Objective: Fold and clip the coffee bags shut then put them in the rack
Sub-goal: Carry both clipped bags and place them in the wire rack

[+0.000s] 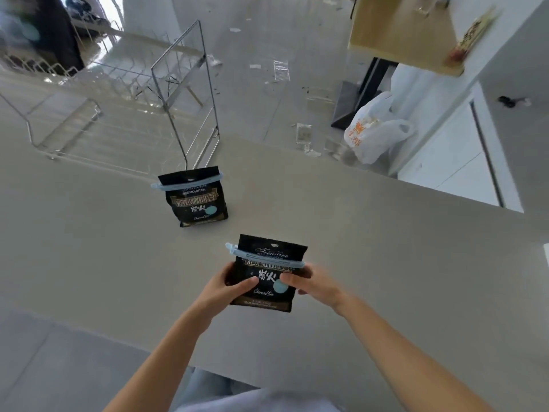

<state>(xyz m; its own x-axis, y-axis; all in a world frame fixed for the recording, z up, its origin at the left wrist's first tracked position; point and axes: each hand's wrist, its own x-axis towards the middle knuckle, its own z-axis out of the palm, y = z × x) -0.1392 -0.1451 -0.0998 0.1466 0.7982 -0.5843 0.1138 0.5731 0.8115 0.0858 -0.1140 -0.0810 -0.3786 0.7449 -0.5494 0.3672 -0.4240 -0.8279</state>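
Wire rack (118, 114) stands at far left on the table (386, 248), no bag in it that I can see; risk: its wires are widely spaced, so a bag set down tilted may, I judge, lean or slide between them. Far coffee bag (196, 200) stands upright just near of the rack's tall end frame, blue clip (187, 182) across its top; it sits close to the way into the rack, so a carried bag or a forearm could knock it over. Left hand (228, 285) grips the near coffee bag (267, 278) by its left edge, thumb across the front; the bag is at near centre, its base hidden from clear view, so lifted or resting I cannot tell. Its own clip (266, 258) crosses below the top flap; whether a fold lies under it I cannot tell; if not, the seal may slip open in transit. Right hand (312, 282) pinches the right edge likewise, thumb in front; an uneven release could tip the bag. At right the table ends at a drop to the floor; a toppled bag could go over.
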